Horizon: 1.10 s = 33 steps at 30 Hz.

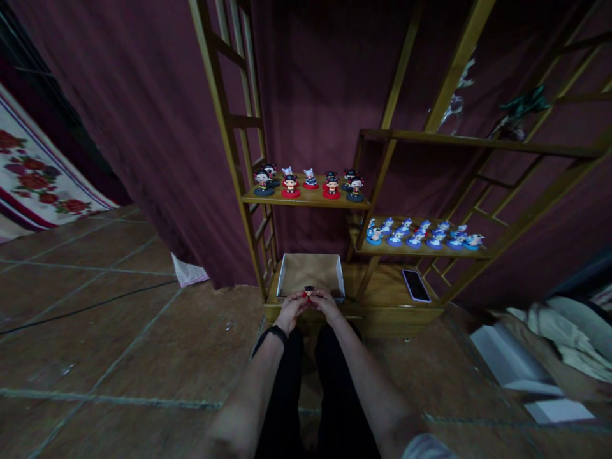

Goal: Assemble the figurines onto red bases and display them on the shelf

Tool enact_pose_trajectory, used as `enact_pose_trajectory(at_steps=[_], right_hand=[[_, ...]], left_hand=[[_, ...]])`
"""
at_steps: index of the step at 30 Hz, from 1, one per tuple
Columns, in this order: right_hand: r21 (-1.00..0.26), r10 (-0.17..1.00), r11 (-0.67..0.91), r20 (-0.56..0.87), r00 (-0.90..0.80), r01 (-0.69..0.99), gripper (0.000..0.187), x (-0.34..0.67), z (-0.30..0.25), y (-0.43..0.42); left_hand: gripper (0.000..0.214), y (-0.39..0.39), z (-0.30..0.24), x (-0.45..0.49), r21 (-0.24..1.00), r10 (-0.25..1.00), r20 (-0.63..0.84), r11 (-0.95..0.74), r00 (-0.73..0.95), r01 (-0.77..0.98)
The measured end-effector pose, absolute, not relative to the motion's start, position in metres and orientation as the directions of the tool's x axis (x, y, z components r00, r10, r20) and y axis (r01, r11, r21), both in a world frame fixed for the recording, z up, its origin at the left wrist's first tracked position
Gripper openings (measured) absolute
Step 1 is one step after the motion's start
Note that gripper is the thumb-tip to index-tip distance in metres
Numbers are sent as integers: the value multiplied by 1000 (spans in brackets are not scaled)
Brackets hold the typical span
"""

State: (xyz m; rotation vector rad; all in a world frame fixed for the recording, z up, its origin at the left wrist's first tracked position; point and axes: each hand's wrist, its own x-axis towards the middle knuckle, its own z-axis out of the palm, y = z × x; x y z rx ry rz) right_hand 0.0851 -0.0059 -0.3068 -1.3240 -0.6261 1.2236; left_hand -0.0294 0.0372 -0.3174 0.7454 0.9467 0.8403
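Note:
My left hand (292, 307) and my right hand (326, 304) meet in front of me, fingers pinched together around one small figurine (309, 292) with a dark head and a red base. They hover just at the near edge of an open cardboard box (335, 273) on the lowest board of a wooden shelf unit (306, 200). Several similar red-based and dark-based figurines (291, 185) stand on the middle shelf above. Several blue figurines (415, 239) line the lower right shelf.
A phone (415, 285) lies flat on the bottom board right of the box. Dark red curtains (143, 127) hang behind. Tiled floor (95, 331) spreads left, crossed by a black cable. White boxes (511, 360) and cloth lie at the right.

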Motion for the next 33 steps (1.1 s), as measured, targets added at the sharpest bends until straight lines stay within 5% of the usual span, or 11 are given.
enact_pose_trajectory(at_steps=[33], right_hand=[[-956,925,-154,-228,303,-249,26,92,-328,3]], left_hand=[[20,44,-333,-22,857,867,-379,461,324,-231]])
